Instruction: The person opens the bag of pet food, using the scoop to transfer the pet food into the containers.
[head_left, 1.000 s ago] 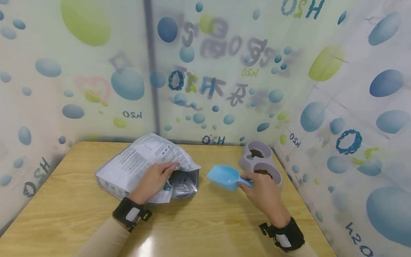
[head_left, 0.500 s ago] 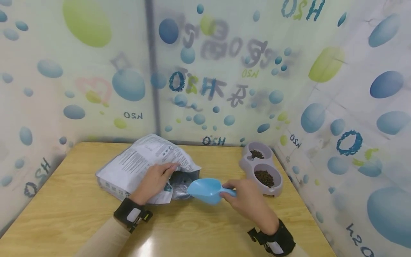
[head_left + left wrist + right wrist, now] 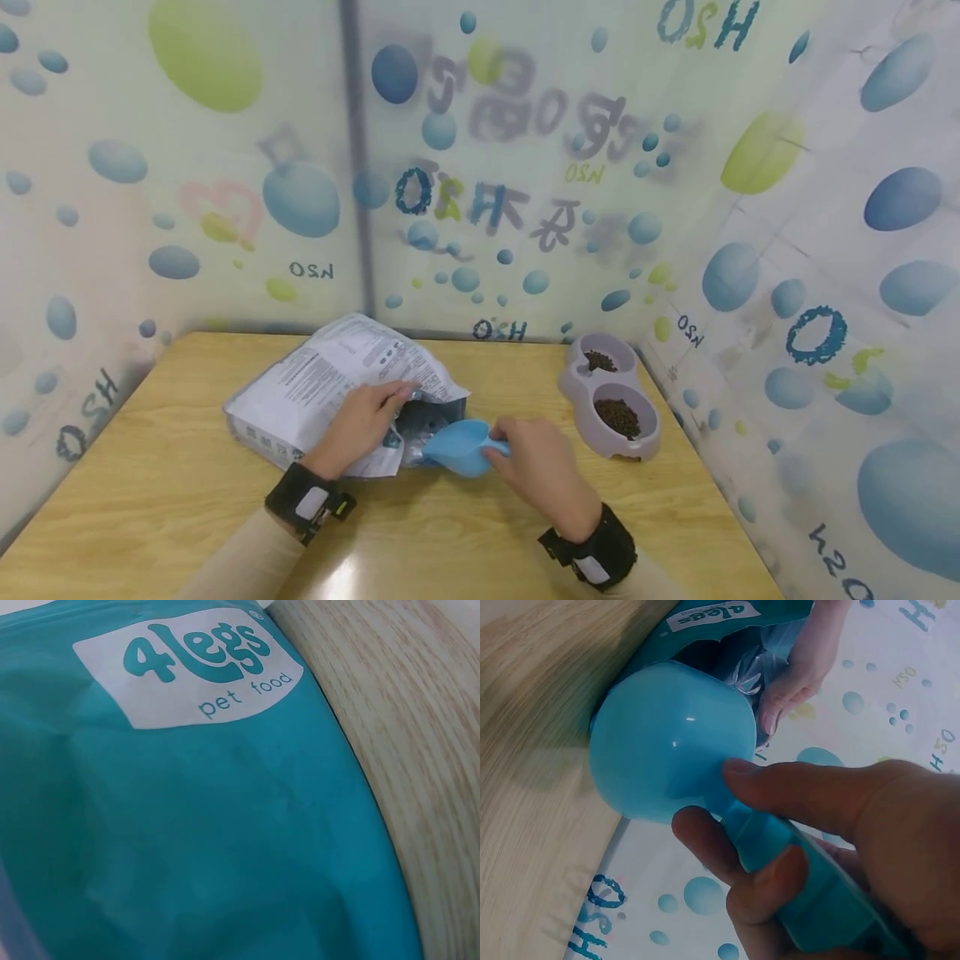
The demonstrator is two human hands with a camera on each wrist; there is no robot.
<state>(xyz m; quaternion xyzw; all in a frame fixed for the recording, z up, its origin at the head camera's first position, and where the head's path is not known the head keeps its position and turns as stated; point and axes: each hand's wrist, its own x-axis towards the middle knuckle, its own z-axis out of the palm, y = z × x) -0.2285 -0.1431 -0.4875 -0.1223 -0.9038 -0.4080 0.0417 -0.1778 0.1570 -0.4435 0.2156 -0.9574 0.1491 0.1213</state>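
Note:
A large pet food bag [image 3: 330, 358] lies on its side, its open mouth facing right with a silvery lining. My left hand [image 3: 362, 425] grips the upper edge of that mouth and holds it raised. In the left wrist view, the teal face of the bag [image 3: 225, 810] fills most of the picture. My right hand [image 3: 536, 467] grips the handle of a blue scoop [image 3: 459, 447], whose tip is at the bag's mouth. Seen from the right wrist, the scoop's rounded back [image 3: 671, 742] covers part of the opening, and fingers curl round its handle. The inside of the bag is mostly hidden.
A grey double pet bowl [image 3: 587, 417] stands at the right of the wooden table [image 3: 450, 542]. Brown kibble [image 3: 617, 417] lies in both of its hollows. Printed fabric walls [image 3: 465, 308] close in the table's back and sides.
My right hand has carried the scoop leftward from beside the bowl to the bag's mouth, uncovering the front hollow of the bowl. The left hand has kept its hold on the bag.

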